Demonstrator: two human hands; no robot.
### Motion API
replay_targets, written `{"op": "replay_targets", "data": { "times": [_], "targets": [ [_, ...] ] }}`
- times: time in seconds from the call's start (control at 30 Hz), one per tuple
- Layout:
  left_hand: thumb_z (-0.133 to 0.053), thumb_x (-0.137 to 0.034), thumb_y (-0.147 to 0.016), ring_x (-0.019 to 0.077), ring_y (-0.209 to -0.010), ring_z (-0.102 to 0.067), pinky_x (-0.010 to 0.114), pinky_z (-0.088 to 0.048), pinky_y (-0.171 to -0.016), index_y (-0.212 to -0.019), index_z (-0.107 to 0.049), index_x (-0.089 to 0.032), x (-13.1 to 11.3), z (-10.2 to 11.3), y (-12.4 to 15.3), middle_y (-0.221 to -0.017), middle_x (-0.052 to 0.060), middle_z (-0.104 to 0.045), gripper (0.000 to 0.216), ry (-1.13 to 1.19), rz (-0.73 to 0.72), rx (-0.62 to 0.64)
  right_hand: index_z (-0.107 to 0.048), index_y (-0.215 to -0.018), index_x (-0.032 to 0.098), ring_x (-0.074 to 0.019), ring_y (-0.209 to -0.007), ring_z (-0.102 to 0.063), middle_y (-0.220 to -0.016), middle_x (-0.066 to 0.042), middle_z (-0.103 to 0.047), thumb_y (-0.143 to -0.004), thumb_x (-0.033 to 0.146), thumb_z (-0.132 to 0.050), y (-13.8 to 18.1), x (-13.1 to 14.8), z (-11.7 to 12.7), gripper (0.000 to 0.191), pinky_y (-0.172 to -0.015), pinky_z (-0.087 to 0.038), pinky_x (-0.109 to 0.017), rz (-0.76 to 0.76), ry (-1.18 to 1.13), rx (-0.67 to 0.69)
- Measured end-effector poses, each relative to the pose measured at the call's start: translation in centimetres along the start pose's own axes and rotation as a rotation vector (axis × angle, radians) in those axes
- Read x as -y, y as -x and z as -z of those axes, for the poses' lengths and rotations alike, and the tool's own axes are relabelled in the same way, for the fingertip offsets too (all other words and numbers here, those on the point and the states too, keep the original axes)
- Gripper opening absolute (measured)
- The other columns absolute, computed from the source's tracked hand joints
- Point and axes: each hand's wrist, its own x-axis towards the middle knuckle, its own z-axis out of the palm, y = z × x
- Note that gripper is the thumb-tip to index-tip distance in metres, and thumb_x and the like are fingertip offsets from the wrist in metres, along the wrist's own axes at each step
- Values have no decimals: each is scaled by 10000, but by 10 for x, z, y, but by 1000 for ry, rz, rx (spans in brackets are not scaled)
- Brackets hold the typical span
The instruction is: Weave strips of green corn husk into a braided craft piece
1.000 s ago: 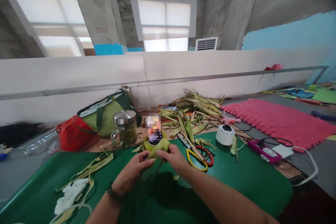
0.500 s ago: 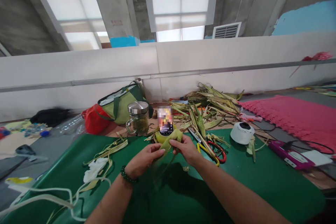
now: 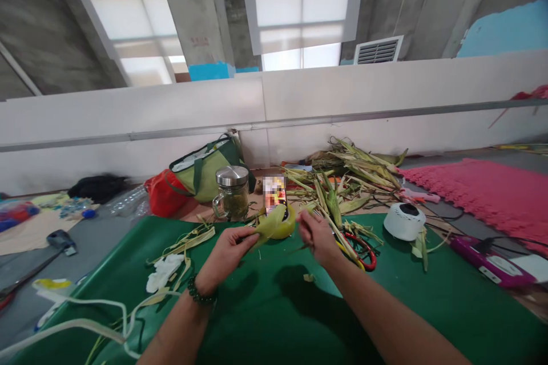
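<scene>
My left hand (image 3: 231,251) pinches a broad, pale green corn husk (image 3: 270,226) between thumb and fingers, holding it over the green mat (image 3: 240,319). A little to its right, my right hand (image 3: 319,235) is closed and slightly blurred, with a thin husk strip (image 3: 298,248) at its fingers. The two hands are apart. Behind the husk, a roll of yellow tape (image 3: 287,227) stands in front of a lit phone (image 3: 274,197). Scissors with red handles (image 3: 368,255) lie just right of my right hand, partly under husk pieces.
A lidded glass mug (image 3: 232,197) stands left of the phone, before a green bag (image 3: 205,168). Corn husks (image 3: 355,165) are heaped at the back right. On the right are a white spool (image 3: 405,222) and a purple power strip (image 3: 492,262). White tissue (image 3: 164,272) and cables (image 3: 85,325) lie left.
My hands have separated: the right has moved right, away from the broad husk, while the left has shifted left, still holding it. The view has turned slightly left.
</scene>
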Motion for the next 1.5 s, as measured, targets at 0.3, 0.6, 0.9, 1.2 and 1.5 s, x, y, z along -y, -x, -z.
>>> {"op": "replay_targets", "data": {
  "times": [0.3,0.6,0.9,1.2,1.5],
  "targets": [
    [-506,-207,-736,231,-962,-577,359,-454,-863,-816,-762,-212,4,29,1,-986,78,-684,269,-262,-319,-353,-547,-685,196,-115,-508,-455,-540,27,-488,-810,598,-467,-12,48,47,429,-523,-386,-250,731,509,-529],
    [-453,-125,-825,251,-1317,-316,517,-220,-1086,-771,-762,-321,2,-11,-3,-1349,5,-526,370,-627,-645,-459,-655,-964,178,-149,-686,-566,-913,-58,-660,-773,423,-585,18,24,-1,318,-635,-460,-289,148,660,388],
    [-538,-311,-832,240,-1139,-524,416,-422,-950,-1122,-636,-224,35,-28,-18,-1242,109,-563,319,85,-407,-627,-555,-610,163,-53,-404,-353,-478,62,-467,-608,450,-716,18,-12,-12,329,-400,-268,-205,-113,333,301],
    [-712,-446,-629,90,-475,-440,209,-353,-458,-570,-651,-117,25,-40,-16,-517,-3,-558,340,373,30,-249,-453,-510,188,-51,-361,-311,-414,79,-383,-645,357,-658,24,-16,-17,298,-374,-208,-214,-139,459,386],
    [-731,-565,-537,111,-533,-491,202,-389,-496,-647,-657,-126,36,-20,-20,-551,-15,-575,458,520,72,-488,-583,-621,148,-67,-496,-403,-527,53,-501,-735,158,-574,45,-17,-34,114,-468,-279,-183,88,901,507]
  ]
}}
